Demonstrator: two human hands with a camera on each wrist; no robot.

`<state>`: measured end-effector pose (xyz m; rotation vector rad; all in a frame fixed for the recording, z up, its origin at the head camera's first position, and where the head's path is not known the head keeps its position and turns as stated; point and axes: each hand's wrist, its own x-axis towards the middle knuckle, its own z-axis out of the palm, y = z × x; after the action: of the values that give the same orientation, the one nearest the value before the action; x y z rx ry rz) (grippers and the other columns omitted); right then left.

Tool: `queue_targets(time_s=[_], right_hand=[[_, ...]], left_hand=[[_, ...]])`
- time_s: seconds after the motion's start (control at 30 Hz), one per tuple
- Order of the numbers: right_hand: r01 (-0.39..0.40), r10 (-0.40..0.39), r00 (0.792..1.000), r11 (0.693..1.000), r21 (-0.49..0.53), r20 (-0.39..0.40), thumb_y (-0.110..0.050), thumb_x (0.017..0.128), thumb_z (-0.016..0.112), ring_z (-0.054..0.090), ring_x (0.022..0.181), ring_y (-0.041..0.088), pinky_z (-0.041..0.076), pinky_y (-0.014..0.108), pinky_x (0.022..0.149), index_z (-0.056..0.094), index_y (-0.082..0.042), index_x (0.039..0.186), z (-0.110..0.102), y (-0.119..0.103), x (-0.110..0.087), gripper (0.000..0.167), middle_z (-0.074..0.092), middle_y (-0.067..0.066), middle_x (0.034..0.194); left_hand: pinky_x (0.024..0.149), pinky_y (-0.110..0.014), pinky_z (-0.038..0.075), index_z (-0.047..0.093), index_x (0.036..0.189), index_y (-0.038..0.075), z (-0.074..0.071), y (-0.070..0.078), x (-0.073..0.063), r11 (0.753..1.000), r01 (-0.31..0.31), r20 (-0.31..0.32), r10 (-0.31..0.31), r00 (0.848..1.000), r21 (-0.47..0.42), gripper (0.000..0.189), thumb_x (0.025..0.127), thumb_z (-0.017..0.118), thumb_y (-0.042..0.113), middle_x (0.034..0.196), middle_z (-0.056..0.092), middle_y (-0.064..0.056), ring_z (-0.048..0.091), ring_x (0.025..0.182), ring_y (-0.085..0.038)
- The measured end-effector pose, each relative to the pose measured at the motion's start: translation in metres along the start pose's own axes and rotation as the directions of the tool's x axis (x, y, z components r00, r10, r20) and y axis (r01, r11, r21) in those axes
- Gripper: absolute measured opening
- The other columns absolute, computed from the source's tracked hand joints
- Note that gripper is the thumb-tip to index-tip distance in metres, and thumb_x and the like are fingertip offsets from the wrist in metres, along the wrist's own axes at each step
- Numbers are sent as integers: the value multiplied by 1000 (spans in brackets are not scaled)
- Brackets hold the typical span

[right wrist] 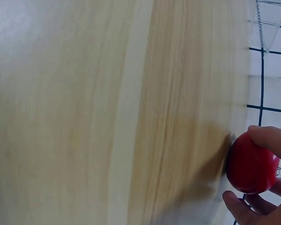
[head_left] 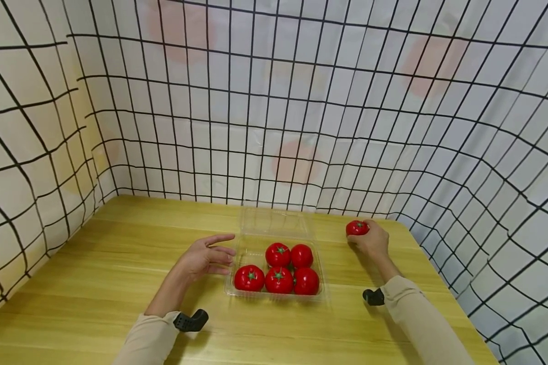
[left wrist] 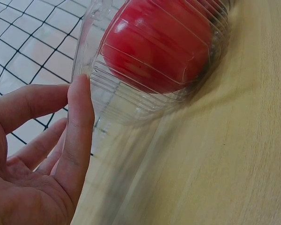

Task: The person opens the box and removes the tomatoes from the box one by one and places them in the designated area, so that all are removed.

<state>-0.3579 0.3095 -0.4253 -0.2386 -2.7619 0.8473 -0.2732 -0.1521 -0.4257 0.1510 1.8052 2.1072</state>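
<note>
A clear plastic clamshell box (head_left: 230,292) lies on the table with its lid (head_left: 277,221) folded back toward the wall. Several red tomatoes sit in it, among them a front-left tomato (head_left: 249,278), also seen through the ribbed side as a tomato (left wrist: 154,47) in the left wrist view. At the box's left side is my left hand (head_left: 206,258), fingers loosely extended, fingertips by the rim. My right hand (head_left: 373,239) holds another tomato (head_left: 357,228) at the table's back right, thumb and fingers around it; the right wrist view shows this tomato (right wrist: 252,164) close to the tabletop.
The wooden table (head_left: 96,284) stretches to both sides of the box. Behind it and along both sides stands a pale wall (head_left: 265,111) with a black grid. A black wrist device (head_left: 192,321) sits on the left cuff, another wrist device (head_left: 373,297) on the right.
</note>
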Motion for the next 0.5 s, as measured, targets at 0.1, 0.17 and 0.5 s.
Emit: queue_targets(time_s=[0.1,0.17,0.5], right_hand=[[-3,3,1000,1000,-1,-10,-28,85,76,45,129,50,43,63,107,47,7,143,0,0,-2,74,52,32,141],[-4,4,1000,1000,3,-14,-29,84,77,46,128,50,43,63,106,47,6,142,0,0,-2,74,53,32,140],[-19,20,1000,999,28,-17,-31,85,77,41,132,51,42,63,108,43,2,148,-1,-2,-1,79,51,31,143]], left_hand=[[71,-35,64,38,155,2,0,0,1,1000,-1,3,1,1000,1,68,93,66,-3,115,68,-18,73,83,-17],[71,-35,64,38,155,2,0,0,1,1000,-4,7,4,1000,3,68,93,66,-2,116,68,-18,73,84,-18],[71,-36,64,40,154,3,0,-2,2,1000,2,-9,-2,1000,3,68,92,66,-4,118,67,-21,73,83,-18]])
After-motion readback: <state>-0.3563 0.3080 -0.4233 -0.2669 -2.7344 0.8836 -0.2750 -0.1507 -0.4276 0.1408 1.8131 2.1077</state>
